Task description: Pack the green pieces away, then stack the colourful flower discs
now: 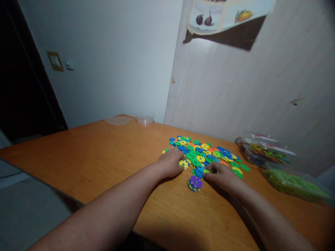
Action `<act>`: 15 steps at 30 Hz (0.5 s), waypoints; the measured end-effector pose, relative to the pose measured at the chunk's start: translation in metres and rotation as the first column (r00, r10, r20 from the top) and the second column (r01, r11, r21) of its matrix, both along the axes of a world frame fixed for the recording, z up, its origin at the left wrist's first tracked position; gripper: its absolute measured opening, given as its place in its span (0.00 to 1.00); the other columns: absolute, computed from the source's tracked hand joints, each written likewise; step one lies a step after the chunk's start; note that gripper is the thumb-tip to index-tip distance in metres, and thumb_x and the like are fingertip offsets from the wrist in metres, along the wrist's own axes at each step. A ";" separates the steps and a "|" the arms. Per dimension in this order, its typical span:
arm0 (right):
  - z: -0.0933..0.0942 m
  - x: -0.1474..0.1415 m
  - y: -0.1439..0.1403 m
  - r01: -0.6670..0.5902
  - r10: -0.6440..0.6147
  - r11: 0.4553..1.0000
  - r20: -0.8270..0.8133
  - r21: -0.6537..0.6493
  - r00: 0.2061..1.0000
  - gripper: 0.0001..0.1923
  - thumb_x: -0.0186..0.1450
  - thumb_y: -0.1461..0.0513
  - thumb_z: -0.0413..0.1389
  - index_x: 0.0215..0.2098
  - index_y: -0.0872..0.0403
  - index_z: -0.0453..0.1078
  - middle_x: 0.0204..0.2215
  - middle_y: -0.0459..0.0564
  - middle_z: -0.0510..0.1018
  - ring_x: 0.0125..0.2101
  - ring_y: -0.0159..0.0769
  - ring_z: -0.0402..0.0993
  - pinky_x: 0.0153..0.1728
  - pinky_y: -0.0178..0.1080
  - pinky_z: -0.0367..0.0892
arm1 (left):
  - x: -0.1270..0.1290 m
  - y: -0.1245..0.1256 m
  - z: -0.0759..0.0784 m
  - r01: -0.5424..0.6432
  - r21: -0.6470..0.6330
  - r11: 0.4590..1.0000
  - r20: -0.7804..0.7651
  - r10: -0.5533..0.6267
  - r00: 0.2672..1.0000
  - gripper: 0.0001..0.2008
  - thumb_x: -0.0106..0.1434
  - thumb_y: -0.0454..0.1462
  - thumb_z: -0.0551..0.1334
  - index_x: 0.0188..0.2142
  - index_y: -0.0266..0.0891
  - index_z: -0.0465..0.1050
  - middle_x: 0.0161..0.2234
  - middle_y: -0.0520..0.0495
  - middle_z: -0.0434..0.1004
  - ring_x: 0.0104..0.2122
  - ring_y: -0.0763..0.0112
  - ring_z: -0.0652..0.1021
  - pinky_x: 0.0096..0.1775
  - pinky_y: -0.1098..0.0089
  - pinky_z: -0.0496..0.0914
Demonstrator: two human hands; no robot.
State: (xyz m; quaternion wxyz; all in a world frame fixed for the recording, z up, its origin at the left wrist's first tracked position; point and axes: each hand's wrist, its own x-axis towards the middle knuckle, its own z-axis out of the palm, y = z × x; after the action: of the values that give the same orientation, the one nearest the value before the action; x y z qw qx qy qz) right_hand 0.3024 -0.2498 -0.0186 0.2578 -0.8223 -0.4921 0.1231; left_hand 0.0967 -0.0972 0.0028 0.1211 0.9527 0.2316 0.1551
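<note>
A spread of flat plastic flower-shaped discs [204, 153] in blue, green, yellow and orange lies on the wooden table [104, 164]. My left hand [171, 162] rests knuckles-up on the pile's near left edge, its fingertips over a yellow disc [183, 164]. My right hand [222, 174] lies at the near right edge with its fingers curled onto a green disc [206, 171]. Between my hands stands a short stack of discs [195, 183] with a purple one on top, just left of my right hand's fingertips.
Two clear bags [272, 153] of more discs lie at the table's right, one full of green pieces [293, 183]. A clear plastic bowl [145, 119] and its lid [118, 120] sit at the far edge by the wall. The table's front edge drops to a tiled floor at left.
</note>
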 end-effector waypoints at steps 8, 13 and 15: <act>0.005 0.005 -0.007 -0.029 0.030 0.999 0.050 -0.015 0.998 0.14 0.56 0.52 0.60 0.32 0.52 0.65 0.24 0.42 0.70 0.26 0.34 0.64 0.26 0.35 0.56 | 0.000 0.002 -0.001 -0.022 -0.088 0.996 0.043 0.025 0.999 0.13 0.57 0.38 0.63 0.42 0.41 0.69 0.42 0.46 0.75 0.38 0.64 0.74 0.33 0.70 0.63; 0.007 0.008 -0.013 -0.069 0.070 0.998 0.039 -0.013 0.997 0.15 0.57 0.51 0.60 0.32 0.52 0.65 0.24 0.42 0.70 0.26 0.33 0.64 0.25 0.35 0.55 | 0.003 0.004 -0.004 -0.003 -0.212 0.977 0.115 0.028 0.993 0.09 0.58 0.33 0.60 0.40 0.40 0.70 0.36 0.48 0.75 0.33 0.68 0.72 0.31 0.71 0.59; 0.009 0.009 -0.016 -0.095 0.096 0.995 0.037 -0.018 0.995 0.15 0.56 0.51 0.61 0.32 0.52 0.66 0.25 0.43 0.70 0.26 0.33 0.63 0.25 0.35 0.55 | 0.004 0.004 -0.003 0.006 -0.254 0.967 0.135 0.029 0.990 0.07 0.59 0.33 0.59 0.38 0.40 0.70 0.34 0.49 0.75 0.33 0.68 0.71 0.30 0.71 0.59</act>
State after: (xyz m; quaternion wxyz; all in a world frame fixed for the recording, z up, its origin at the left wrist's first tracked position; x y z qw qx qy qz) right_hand 0.3114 -0.2655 -0.0098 0.2356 -0.8021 -0.5347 0.1235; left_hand 0.1005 -0.0929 -0.0006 0.2565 0.9151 0.2463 0.1902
